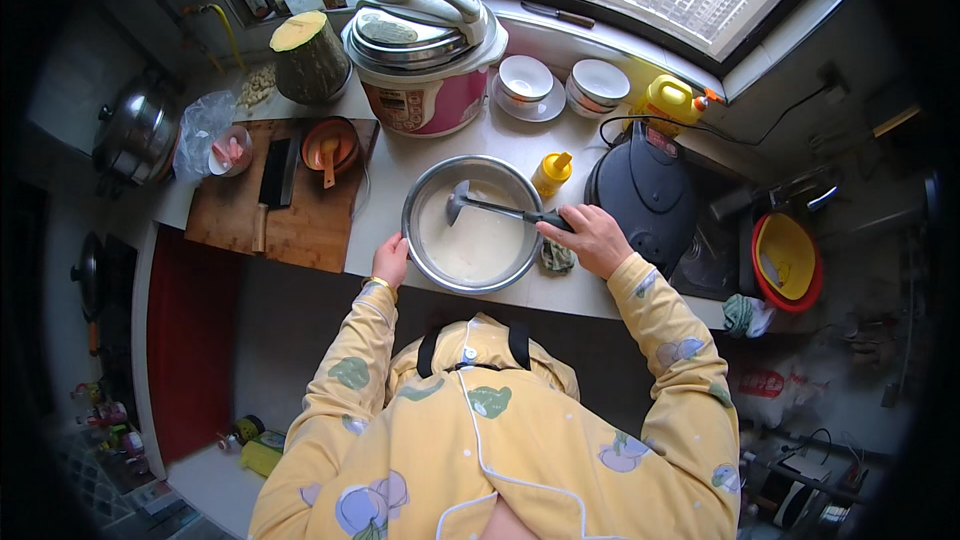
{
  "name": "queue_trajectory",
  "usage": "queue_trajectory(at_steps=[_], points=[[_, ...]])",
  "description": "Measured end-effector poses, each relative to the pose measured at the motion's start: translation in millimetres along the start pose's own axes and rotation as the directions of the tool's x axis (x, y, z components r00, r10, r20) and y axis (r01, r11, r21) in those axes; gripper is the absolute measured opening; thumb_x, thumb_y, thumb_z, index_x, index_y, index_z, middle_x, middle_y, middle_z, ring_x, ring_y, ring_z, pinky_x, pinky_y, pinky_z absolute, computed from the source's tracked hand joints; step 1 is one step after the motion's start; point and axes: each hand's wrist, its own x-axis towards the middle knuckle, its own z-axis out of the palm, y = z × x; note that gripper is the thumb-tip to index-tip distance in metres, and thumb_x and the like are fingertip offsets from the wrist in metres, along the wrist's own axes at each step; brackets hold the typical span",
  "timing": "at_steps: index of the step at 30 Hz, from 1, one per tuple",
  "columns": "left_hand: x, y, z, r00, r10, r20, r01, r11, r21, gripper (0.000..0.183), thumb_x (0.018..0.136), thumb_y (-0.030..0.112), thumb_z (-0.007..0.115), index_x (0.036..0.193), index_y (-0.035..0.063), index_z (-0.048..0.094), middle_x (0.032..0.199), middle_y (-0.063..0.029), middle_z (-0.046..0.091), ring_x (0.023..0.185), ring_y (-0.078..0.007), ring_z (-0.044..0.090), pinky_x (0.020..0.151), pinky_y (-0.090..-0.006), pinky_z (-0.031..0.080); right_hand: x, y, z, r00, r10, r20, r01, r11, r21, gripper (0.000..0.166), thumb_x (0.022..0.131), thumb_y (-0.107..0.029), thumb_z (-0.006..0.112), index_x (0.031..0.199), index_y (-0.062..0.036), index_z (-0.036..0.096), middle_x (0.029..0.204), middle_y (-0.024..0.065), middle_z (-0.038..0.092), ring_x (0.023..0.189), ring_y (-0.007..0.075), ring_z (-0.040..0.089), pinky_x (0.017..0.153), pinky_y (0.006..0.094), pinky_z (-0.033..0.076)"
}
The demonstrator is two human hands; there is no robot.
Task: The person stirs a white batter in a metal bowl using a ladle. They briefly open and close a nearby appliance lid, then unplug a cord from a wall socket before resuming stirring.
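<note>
A round stainless steel bowl of pale, creamy liquid stands near the front edge of the counter. My left hand grips the bowl's rim on its left side. In my right hand is the dark handle of a ladle, which reaches across the bowl from the right. The ladle's head is over the left part of the liquid; whether it touches the surface I cannot tell. Beside the bowl on the right are a yellow squeeze bottle and a crumpled cloth, partly below my right hand.
Left lies a wooden cutting board with a cleaver and an orange bowl on it. An electric pressure cooker and a cut pumpkin stand behind. To the right are a black electric griddle and a sink.
</note>
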Motion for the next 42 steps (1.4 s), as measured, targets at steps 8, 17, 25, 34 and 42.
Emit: queue_trajectory(at_steps=[8, 17, 25, 34, 42], points=[[4.2, -4.0, 1.5, 1.0, 0.0, 0.017, 0.0, 0.999, -0.034, 0.042, 0.093, 0.015, 0.049, 0.127, -0.0085, 0.044, 0.108, -0.012, 0.062, 0.088, -0.0131, 0.059, 0.08, -0.0258, 0.047, -11.1, 24.6, 2.1, 0.999, 0.037, 0.016, -0.036, 0.998, -0.054, 0.054, 0.066, 0.0, 0.058, 0.114, -0.0229, 0.06, 0.087, 0.0054, 0.046, 0.073, 0.0215, 0.051, 0.062, 0.0326, 0.044], [0.1, -5.9, 1.6, 0.999, 0.015, 0.034, -0.012, 0.997, -0.076, 0.041, 0.093, 0.015, 0.05, 0.127, -0.0085, 0.045, 0.103, -0.0091, 0.063, 0.082, -0.0115, 0.058, 0.076, -0.0244, 0.047, -34.8, 10.8, -21.6, 0.994, 0.026, 0.104, -0.02, 0.998, -0.06, 0.049, 0.068, 0.0, 0.058, 0.113, -0.0207, 0.06, 0.085, 0.0047, 0.045, 0.071, 0.0193, 0.049, 0.062, 0.031, 0.044], [7.2, -11.3, 0.3, 0.996, 0.035, 0.076, -0.027, 0.995, -0.101, 0.039, 0.094, 0.015, 0.049, 0.125, -0.0071, 0.047, 0.1, -0.0072, 0.063, 0.08, -0.011, 0.058, 0.075, -0.0243, 0.048, 2.2, 17.7, -8.7, 0.998, -0.042, 0.039, 0.046, 0.992, -0.12, 0.048, 0.07, -0.004, 0.06, 0.114, -0.0227, 0.059, 0.088, 0.0038, 0.045, 0.072, 0.0182, 0.049, 0.064, 0.0297, 0.044], [-3.2, -0.3, 2.1, 0.999, 0.03, 0.043, -0.026, 0.996, -0.081, 0.037, 0.094, 0.015, 0.047, 0.124, -0.0053, 0.049, 0.099, -0.0061, 0.063, 0.08, -0.0111, 0.058, 0.075, -0.0246, 0.048, -21.8, 14.3, -24.0, 0.993, 0.041, 0.114, -0.03, 0.995, -0.098, 0.049, 0.067, -0.001, 0.06, 0.113, -0.0199, 0.06, 0.085, 0.0041, 0.046, 0.07, 0.0202, 0.049, 0.063, 0.0303, 0.044], [0.8, -3.4, 0.5, 0.992, 0.075, 0.106, -0.061, 0.99, -0.13, 0.033, 0.094, 0.014, 0.046, 0.122, -0.0041, 0.052, 0.096, -0.0045, 0.063, 0.078, -0.0101, 0.058, 0.072, -0.0246, 0.048, 16.3, 14.0, -19.7, 0.993, -0.086, 0.079, 0.092, 0.993, -0.075, 0.049, 0.07, -0.003, 0.059, 0.115, -0.0222, 0.059, 0.091, 0.0037, 0.047, 0.075, 0.0181, 0.05, 0.066, 0.0301, 0.044]])
